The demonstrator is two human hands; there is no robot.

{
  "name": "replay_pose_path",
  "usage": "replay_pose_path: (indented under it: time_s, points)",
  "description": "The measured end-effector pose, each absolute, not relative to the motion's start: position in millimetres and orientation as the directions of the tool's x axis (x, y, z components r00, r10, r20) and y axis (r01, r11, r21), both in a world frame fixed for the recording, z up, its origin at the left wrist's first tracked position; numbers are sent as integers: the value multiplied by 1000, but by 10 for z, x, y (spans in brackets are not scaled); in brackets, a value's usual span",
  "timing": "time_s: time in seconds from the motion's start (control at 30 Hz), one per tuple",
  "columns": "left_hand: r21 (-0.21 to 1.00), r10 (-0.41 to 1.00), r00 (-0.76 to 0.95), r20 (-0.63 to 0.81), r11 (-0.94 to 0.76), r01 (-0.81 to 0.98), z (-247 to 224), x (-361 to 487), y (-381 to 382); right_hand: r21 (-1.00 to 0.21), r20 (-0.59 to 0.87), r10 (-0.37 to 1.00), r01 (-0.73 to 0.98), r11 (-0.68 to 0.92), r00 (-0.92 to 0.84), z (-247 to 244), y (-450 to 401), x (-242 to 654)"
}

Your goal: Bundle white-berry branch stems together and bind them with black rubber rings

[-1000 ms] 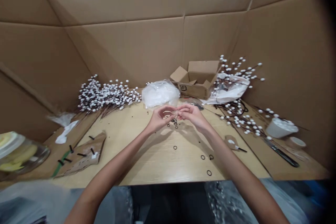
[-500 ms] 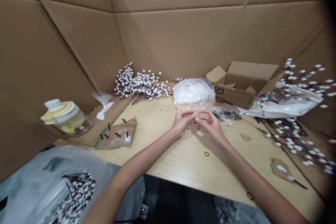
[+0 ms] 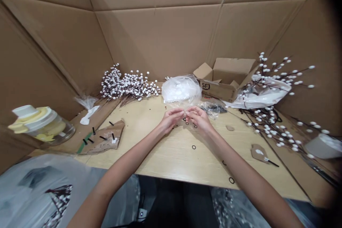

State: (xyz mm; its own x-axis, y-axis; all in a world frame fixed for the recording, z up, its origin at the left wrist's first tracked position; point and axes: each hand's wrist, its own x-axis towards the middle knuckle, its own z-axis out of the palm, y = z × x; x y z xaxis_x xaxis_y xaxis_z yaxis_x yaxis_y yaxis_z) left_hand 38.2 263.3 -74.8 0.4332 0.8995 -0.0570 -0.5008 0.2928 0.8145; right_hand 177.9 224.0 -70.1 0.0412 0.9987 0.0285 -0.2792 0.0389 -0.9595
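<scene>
My left hand and my right hand meet above the pale wooden table, fingertips pinched together on a small item too small to identify. Just behind them sits a clear plastic bag of white material. Several small black rubber rings lie on the wood below my fingers, one of them just in front of my hands and another near the front edge. Sprays of white-budded pussy willow lie beyond my left hand.
A cardboard box marked SF stands open at the back, beside more willow stems on white plastic. A glass jar stands far left, near a cardboard scrap with black pegs. Cardboard walls surround the table.
My view has swung across the table from the left, then back, so the box and jar shifted in the picture. My hands stay together, pinching at the middle.
</scene>
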Motion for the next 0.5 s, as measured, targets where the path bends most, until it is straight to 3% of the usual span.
replay_pose_path:
  time_s: [0.27,0.5]
  points:
    - [828,879,473,-52,303,-472,-792,347,2689,-940,19,1000,-339,25,23,-667,2219,1780]
    - [878,910,415,-2,200,-435,-823,349,2681,-948,9,1000,-317,17,26,-744,2237,1754]
